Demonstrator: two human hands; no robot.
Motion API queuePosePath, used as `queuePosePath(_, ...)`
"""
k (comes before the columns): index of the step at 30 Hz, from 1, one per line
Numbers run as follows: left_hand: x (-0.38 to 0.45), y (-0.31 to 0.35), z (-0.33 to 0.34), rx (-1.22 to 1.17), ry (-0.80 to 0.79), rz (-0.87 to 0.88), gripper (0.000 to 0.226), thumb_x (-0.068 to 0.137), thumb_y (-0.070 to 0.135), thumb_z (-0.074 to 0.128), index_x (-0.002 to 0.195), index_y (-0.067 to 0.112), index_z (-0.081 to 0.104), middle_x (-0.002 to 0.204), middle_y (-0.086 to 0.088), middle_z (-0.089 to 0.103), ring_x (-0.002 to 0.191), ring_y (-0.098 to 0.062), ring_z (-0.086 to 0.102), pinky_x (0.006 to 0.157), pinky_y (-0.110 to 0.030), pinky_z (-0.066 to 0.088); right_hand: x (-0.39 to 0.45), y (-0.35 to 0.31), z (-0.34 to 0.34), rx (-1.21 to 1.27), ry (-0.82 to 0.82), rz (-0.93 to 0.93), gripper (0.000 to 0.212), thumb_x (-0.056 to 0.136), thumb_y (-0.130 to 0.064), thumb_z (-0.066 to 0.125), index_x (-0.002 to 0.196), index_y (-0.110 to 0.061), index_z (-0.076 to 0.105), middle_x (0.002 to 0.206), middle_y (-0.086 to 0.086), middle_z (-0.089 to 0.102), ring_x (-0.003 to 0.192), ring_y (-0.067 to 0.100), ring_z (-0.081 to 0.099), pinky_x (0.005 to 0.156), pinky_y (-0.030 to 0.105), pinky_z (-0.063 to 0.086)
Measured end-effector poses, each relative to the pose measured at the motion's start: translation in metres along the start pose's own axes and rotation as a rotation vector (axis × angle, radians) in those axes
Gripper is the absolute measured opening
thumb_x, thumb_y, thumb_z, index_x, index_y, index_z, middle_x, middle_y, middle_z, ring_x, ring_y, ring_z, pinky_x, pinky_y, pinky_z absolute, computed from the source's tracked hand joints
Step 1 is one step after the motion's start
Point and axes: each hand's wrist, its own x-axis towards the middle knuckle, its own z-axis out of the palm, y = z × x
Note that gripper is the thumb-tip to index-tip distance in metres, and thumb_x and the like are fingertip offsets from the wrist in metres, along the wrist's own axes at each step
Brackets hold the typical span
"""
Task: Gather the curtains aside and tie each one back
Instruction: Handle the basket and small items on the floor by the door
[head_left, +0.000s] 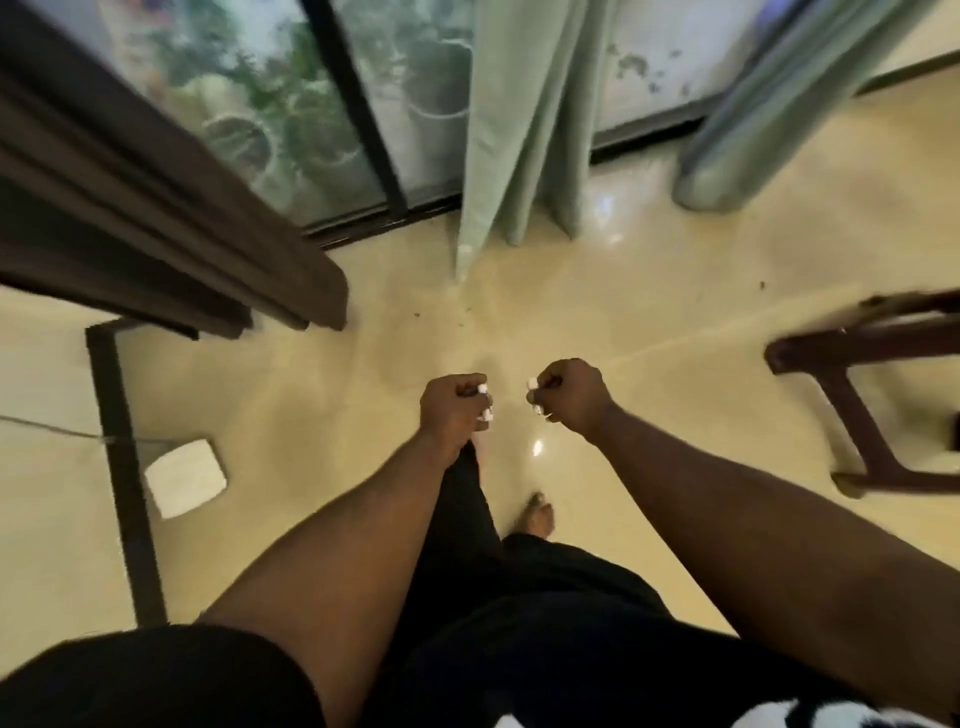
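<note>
A pale green curtain (519, 130) hangs in loose folds in front of the glass door, its hem just above the floor. A second green curtain (769, 109) hangs bunched at the right. A dark brown curtain (156, 208) hangs bunched at the left. My left hand (454, 408) and my right hand (569, 397) are held out side by side over the floor, well short of the curtains. Both are curled into fists with white-painted nails showing. Nothing is visible in either fist.
A black-framed sliding glass door (358, 104) shows potted plants outside. A dark wooden chair (872, 395) stands at the right. A black frame leg (124, 467) and a white box (184, 478) with a cable are at the left. My bare foot (537, 517) is on the glossy cream floor.
</note>
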Motion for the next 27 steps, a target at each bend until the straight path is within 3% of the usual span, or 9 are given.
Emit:
queuePosePath(2,-0.014,0.003,0.053,0.115,-0.09,0.025,0.031,0.081,-0.01,0.066,0.111,0.001,0.068,0.09,-0.014,0.068,0.071,-0.024,0.063,0.075,-0.045,0.058,-0.017,0.044,-0.04,0.061,0.063,0.045,0.015,0.073,-0.009,0.077,0.068,-0.008,0.063,0.076,0.019,0.069,0.072,0.034,0.068,0.072,0.048,0.059)
queuePosePath(6,-0.023,0.019,0.152,0.322,-0.248,0.084,0.037,0.082,-0.009,0.068,0.117,0.001,0.063,0.096,-0.018,0.067,0.072,-0.024,0.065,0.055,-0.031,0.06,-0.032,0.114,-0.11,0.164,0.183,0.122,0.021,0.072,-0.014,0.079,0.063,-0.017,0.061,0.081,0.016,0.07,0.083,0.036,0.067,0.078,0.048,0.057)
queuePosePath(12,-0.014,0.031,0.312,0.561,-0.403,0.138,0.033,0.083,-0.004,0.069,0.115,0.001,0.066,0.104,-0.02,0.07,0.083,-0.029,0.069,0.071,-0.038,0.062,-0.029,0.207,-0.22,0.3,0.328,0.281,0.013,0.075,-0.017,0.078,0.078,-0.014,0.066,0.088,0.009,0.068,0.089,0.027,0.066,0.072,0.031,0.052)
queuePosePath(15,-0.014,0.041,0.386,0.665,-0.476,0.179,0.033,0.079,-0.001,0.072,0.111,0.006,0.069,0.103,-0.017,0.071,0.092,-0.031,0.07,0.083,-0.047,0.059,-0.033,0.246,-0.266,0.374,0.389,0.363,0.014,0.075,-0.016,0.079,0.082,-0.009,0.069,0.088,0.011,0.069,0.084,0.027,0.065,0.071,0.034,0.052)
queuePosePath(17,-0.022,0.047,0.423,0.702,-0.541,0.171,0.034,0.078,-0.004,0.071,0.112,0.004,0.069,0.098,-0.02,0.071,0.085,-0.031,0.07,0.08,-0.047,0.059,-0.042,0.266,-0.288,0.429,0.416,0.396,0.014,0.074,-0.015,0.08,0.08,-0.006,0.07,0.081,0.011,0.068,0.078,0.026,0.064,0.072,0.037,0.054)
queuePosePath(22,-0.043,0.08,0.533,0.82,-0.643,0.206,0.038,0.08,-0.007,0.069,0.116,0.0,0.062,0.093,-0.023,0.067,0.066,-0.025,0.064,0.061,-0.033,0.058,-0.052,0.314,-0.358,0.61,0.568,0.467,0.013,0.074,-0.015,0.08,0.073,-0.011,0.068,0.075,0.008,0.066,0.074,0.026,0.064,0.073,0.04,0.057)
queuePosePath(27,-0.073,0.089,0.648,0.895,-0.708,0.244,0.021,0.079,-0.006,0.071,0.099,-0.002,0.066,0.088,-0.018,0.067,0.061,-0.021,0.062,0.061,-0.032,0.057,-0.072,0.376,-0.43,0.719,0.693,0.531,0.016,0.072,-0.013,0.081,0.068,-0.015,0.066,0.075,0.007,0.066,0.073,0.023,0.063,0.07,0.034,0.053)
